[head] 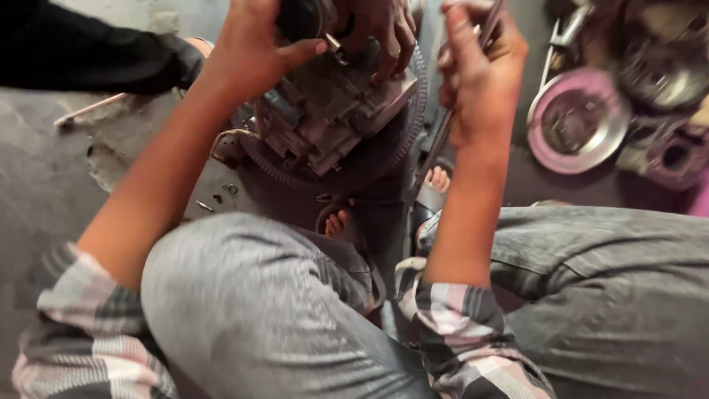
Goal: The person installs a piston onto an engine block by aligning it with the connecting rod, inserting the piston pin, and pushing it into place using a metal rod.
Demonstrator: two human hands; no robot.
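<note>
Gripping the dark round knob (299, 18) atop the grey, greasy metal engine block (325, 111), our left hand (255, 48) closes around it; another person's hand (380, 33) rests alongside. Our right hand (480, 81) clasps a thin metal tool (443, 125), near the round pinkish steel dish (576, 122).

Hands in view: three. Left hand (251, 52) and right hand (480, 74), plus one co-worker's hand (384, 29). One greasy engine block (332, 111). One slim rod tool (443, 133). One round metal dish (576, 122). Two sandalled feet (439, 181).
</note>
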